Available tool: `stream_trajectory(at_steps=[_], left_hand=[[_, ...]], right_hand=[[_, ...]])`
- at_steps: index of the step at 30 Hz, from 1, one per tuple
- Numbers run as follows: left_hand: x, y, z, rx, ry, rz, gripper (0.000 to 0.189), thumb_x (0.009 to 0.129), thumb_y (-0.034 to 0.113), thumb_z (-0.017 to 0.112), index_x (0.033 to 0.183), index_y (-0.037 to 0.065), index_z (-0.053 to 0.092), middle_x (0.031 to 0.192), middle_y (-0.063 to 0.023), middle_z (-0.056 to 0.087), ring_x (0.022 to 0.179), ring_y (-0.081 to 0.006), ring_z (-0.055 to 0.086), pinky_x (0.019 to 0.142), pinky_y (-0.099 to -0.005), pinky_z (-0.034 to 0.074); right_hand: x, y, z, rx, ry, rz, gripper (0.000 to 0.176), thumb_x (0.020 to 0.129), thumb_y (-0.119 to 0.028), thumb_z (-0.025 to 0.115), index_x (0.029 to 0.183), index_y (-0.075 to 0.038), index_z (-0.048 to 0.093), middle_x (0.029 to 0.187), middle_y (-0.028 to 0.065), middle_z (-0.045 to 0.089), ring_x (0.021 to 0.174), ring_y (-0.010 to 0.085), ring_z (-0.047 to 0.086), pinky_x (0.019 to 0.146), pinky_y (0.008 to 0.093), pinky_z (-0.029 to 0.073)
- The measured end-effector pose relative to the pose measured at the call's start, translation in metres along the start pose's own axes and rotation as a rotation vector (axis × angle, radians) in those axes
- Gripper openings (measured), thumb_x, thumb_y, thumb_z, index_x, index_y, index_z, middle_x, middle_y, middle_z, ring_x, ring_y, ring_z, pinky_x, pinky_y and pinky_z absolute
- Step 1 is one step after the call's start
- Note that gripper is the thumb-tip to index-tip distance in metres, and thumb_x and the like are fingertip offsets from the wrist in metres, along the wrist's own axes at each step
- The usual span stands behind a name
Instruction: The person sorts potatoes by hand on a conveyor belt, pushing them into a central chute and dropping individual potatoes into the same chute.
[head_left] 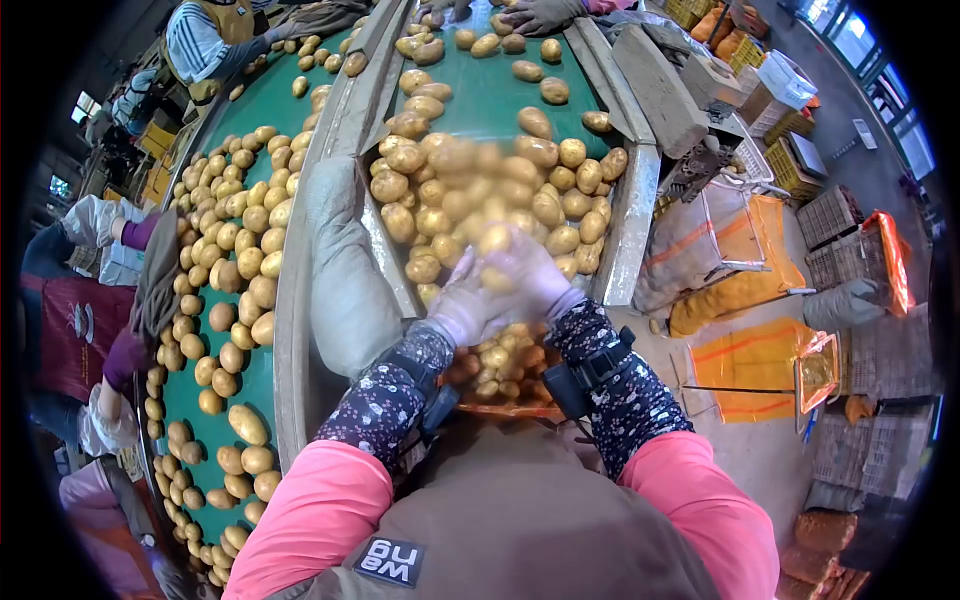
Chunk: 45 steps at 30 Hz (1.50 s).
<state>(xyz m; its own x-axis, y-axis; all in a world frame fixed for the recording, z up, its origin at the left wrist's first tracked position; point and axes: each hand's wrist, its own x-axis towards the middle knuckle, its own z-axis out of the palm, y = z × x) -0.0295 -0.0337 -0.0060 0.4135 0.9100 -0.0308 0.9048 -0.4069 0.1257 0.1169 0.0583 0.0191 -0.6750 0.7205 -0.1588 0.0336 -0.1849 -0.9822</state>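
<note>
My left hand [472, 302] and my right hand [540, 272], in pale gloves, are close together at the near end of a green conveyor belt [480, 75]. The fingers of my right hand are curled at a potato [495, 238]. Another potato [497, 280] shows between the hands. My left hand's fingers are blurred, and its grip cannot be made out. A blurred heap of potatoes [430, 220] lies just beyond, between metal side rails [632, 225]. Below my wrists, more potatoes [505, 360] sit in an orange-edged opening, partly hidden by my arms.
A padded grey bundle [345, 270] lies along the left rail. Beyond it runs a second green belt [225, 330] with many potatoes, and people work along it. Another person's gloved hand [540, 15] is at the far end. Orange mesh sacks [750, 370] and crates [870, 250] stand right.
</note>
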Motion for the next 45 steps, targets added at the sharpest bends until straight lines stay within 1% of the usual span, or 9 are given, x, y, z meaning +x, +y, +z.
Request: stream_trajectory(at_steps=[7, 13, 17, 22, 30, 34, 38, 42, 45], left_hand=[[0.0, 0.005, -0.01, 0.047, -0.025, -0.042, 0.051, 0.087, 0.039, 0.063, 0.137, 0.029, 0.055, 0.144, -0.0034, 0.049, 0.147, -0.0363, 0.024, 0.121, -0.06, 0.009], [0.007, 0.0, -0.005, -0.034, -0.001, -0.012, 0.063, 0.083, 0.032, 0.069, 0.142, 0.025, 0.05, 0.153, -0.0039, 0.04, 0.149, -0.0365, 0.019, 0.121, -0.0611, 0.009], [0.006, -0.001, -0.001, -0.051, 0.061, 0.009, 0.063, 0.081, 0.032, 0.071, 0.141, 0.025, 0.051, 0.155, -0.0041, 0.037, 0.149, -0.0374, 0.02, 0.121, -0.0609, 0.011], [0.006, -0.005, 0.006, -0.035, 0.077, 0.012, 0.057, 0.083, 0.04, 0.068, 0.137, 0.03, 0.054, 0.157, -0.002, 0.034, 0.148, -0.0417, 0.021, 0.118, -0.0638, 0.012], [0.006, 0.0, 0.0, -0.032, 0.065, 0.006, 0.058, 0.085, 0.041, 0.068, 0.14, 0.033, 0.052, 0.156, -0.0005, 0.035, 0.147, -0.0419, 0.022, 0.119, -0.0624, 0.013], [0.007, -0.002, 0.003, -0.035, 0.055, 0.016, 0.059, 0.085, 0.04, 0.067, 0.141, 0.029, 0.052, 0.156, 0.0008, 0.035, 0.148, -0.039, 0.022, 0.12, -0.0611, 0.013], [0.006, -0.002, -0.003, 0.02, 0.043, 0.017, 0.056, 0.086, 0.037, 0.067, 0.139, 0.024, 0.054, 0.153, 0.0002, 0.039, 0.147, -0.0331, 0.025, 0.121, -0.0572, 0.011], [0.005, 0.008, -0.021, -0.117, -0.029, -0.02, 0.055, 0.086, 0.038, 0.066, 0.138, 0.024, 0.054, 0.155, 0.0019, 0.035, 0.146, -0.0312, 0.028, 0.121, -0.0561, 0.014], [0.002, -0.003, 0.004, 0.022, 0.057, 0.063, 0.059, 0.086, 0.042, 0.064, 0.141, 0.026, 0.05, 0.155, 0.0015, 0.034, 0.144, -0.0324, 0.03, 0.119, -0.059, 0.016]], right_hand=[[0.006, 0.057, -0.029, -0.2, -0.06, -0.375, 0.063, 0.086, -0.021, 0.072, 0.141, -0.007, 0.046, 0.134, 0.0124, 0.055, 0.123, 0.0209, 0.054, 0.101, 0.0358, 0.049], [-0.046, -0.016, -0.022, 0.411, -0.488, 0.4, 0.043, 0.089, -0.016, 0.068, 0.129, -0.005, 0.055, 0.113, 0.0067, 0.063, 0.103, 0.0172, 0.06, 0.087, 0.0334, 0.052], [-0.064, 0.054, 0.003, -0.018, -0.906, 0.327, 0.051, 0.089, -0.013, 0.069, 0.136, -0.004, 0.051, 0.12, 0.0079, 0.063, 0.112, 0.016, 0.059, 0.089, 0.0278, 0.052], [-0.07, 0.141, 0.076, -0.101, -0.683, 0.938, 0.032, 0.089, -0.019, 0.067, 0.117, -0.006, 0.061, 0.088, 0.0023, 0.064, 0.081, 0.0144, 0.062, 0.064, 0.0306, 0.051], [-0.057, 0.21, 0.115, -0.197, -0.685, 0.78, 0.033, 0.088, -0.027, 0.067, 0.112, -0.005, 0.063, 0.078, 0.0012, 0.062, 0.065, 0.0097, 0.056, 0.054, 0.0243, 0.043], [-0.052, 0.145, 0.061, -0.096, -0.852, 0.55, 0.035, 0.088, -0.031, 0.067, 0.109, -0.004, 0.064, 0.073, 0.0007, 0.061, 0.057, 0.0073, 0.053, 0.049, 0.0212, 0.04], [-0.059, 0.027, -0.005, 0.246, -0.565, 0.399, 0.037, 0.088, -0.035, 0.067, 0.107, -0.003, 0.065, 0.068, 0.0001, 0.06, 0.05, 0.0049, 0.05, 0.044, 0.0181, 0.036], [-0.055, -0.049, -0.018, 0.627, -0.06, 0.245, 0.055, 0.093, -0.04, 0.058, 0.13, 0.001, 0.053, 0.103, 0.0132, 0.067, 0.067, 0.0124, 0.059, 0.057, 0.0236, 0.048], [-0.035, -0.021, -0.036, 0.762, -0.147, 0.049, 0.061, 0.095, -0.035, 0.057, 0.141, 0.003, 0.042, 0.126, 0.0193, 0.061, 0.093, 0.0211, 0.064, 0.077, 0.0306, 0.055]])
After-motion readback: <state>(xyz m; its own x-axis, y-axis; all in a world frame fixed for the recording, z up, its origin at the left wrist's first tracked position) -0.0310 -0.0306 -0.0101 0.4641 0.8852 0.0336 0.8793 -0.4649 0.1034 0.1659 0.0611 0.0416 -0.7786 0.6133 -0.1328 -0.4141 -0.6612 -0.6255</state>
